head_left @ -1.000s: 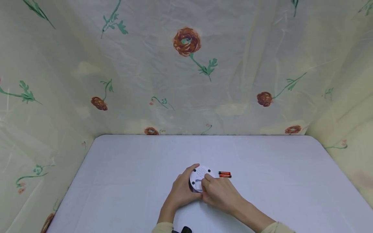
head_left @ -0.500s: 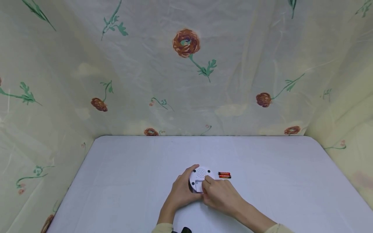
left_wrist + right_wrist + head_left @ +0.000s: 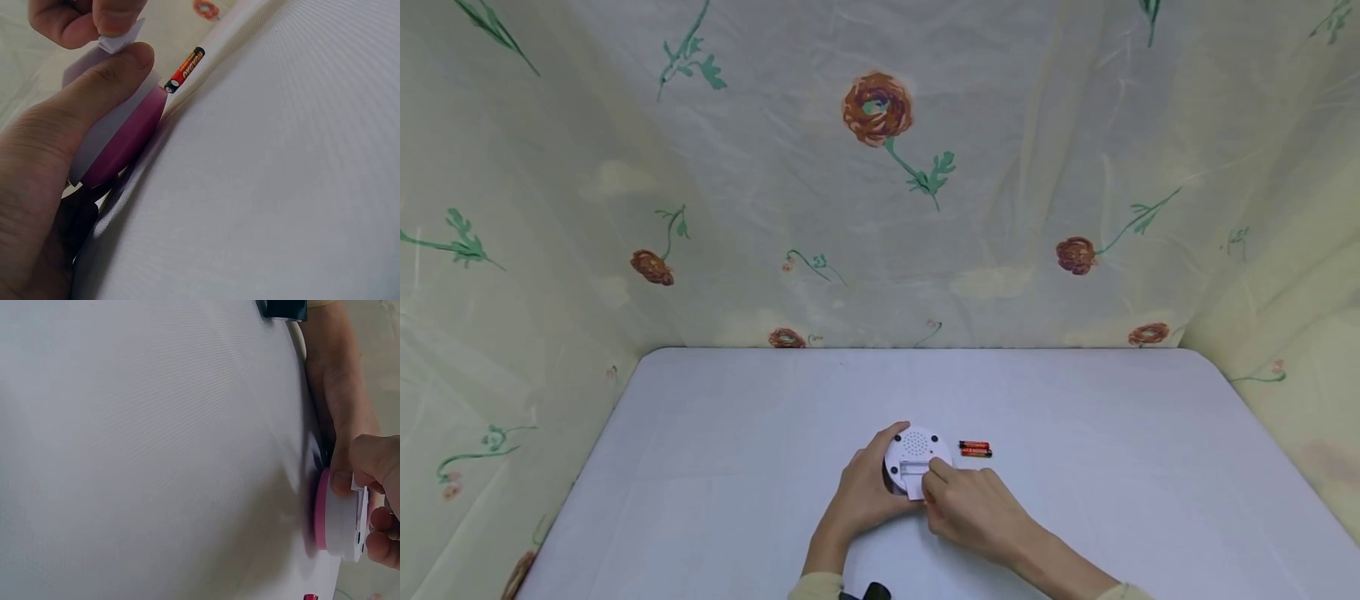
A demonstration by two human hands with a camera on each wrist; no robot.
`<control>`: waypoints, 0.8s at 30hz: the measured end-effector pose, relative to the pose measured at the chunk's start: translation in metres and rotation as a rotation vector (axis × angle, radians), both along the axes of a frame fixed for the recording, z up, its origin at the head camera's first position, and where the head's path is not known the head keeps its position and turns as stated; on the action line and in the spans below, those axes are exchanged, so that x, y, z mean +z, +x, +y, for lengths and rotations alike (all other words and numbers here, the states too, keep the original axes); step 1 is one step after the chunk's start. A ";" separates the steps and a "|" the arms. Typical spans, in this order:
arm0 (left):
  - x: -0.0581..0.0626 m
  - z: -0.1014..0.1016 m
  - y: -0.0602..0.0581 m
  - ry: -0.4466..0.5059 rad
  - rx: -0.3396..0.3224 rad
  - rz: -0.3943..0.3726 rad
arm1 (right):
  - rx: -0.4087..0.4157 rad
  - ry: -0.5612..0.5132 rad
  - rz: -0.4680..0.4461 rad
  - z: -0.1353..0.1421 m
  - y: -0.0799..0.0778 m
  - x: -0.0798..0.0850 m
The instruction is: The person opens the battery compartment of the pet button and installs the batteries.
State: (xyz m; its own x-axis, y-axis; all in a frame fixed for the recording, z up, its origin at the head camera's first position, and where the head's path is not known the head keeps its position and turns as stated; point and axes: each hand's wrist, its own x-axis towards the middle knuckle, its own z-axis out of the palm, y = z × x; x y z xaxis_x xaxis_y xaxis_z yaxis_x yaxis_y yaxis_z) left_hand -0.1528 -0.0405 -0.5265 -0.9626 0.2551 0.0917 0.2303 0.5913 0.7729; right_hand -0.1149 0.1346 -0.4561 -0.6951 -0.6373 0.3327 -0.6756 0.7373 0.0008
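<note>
A round white device [image 3: 915, 442] with speaker holes, dark feet and a pink band lies face down on the table. My left hand [image 3: 867, 490] grips it around its left side, thumb at the near edge. My right hand [image 3: 976, 507] pinches the white battery cover [image 3: 914, 487], which sits partly off the battery compartment and overhangs the near rim. In the left wrist view the cover [image 3: 117, 42] tilts up between finger and thumb. The right wrist view shows the white and pink side of the device [image 3: 340, 515]. Two red batteries [image 3: 975, 449] lie to its right.
A white cloth covers the table [image 3: 737, 433]. Flowered fabric [image 3: 1000, 167] hangs behind it and at both sides. A dark object [image 3: 876, 591], partly cut off, shows at the bottom edge by the left sleeve.
My right hand has moved slightly toward me, sliding the battery cover with it. More of the battery compartment shows. My left hand keeps its grip on the device.
</note>
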 end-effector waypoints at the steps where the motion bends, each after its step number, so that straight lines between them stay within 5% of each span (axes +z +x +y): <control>1: 0.000 0.000 0.000 -0.001 0.001 -0.001 | 0.004 -0.001 0.014 0.000 0.000 -0.001; 9: -0.001 0.001 -0.001 -0.002 -0.002 0.014 | 0.028 -0.019 0.088 0.003 0.004 -0.003; 24: -0.002 0.001 0.000 0.007 0.007 0.007 | 0.019 -0.025 0.079 0.008 0.007 -0.005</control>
State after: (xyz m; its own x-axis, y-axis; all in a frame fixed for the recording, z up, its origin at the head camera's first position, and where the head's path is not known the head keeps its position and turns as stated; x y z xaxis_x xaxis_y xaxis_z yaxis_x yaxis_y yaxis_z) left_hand -0.1530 -0.0395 -0.5282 -0.9635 0.2481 0.1004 0.2321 0.5877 0.7751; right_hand -0.1078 0.1426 -0.4615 -0.6537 -0.6409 0.4023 -0.6880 0.7248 0.0366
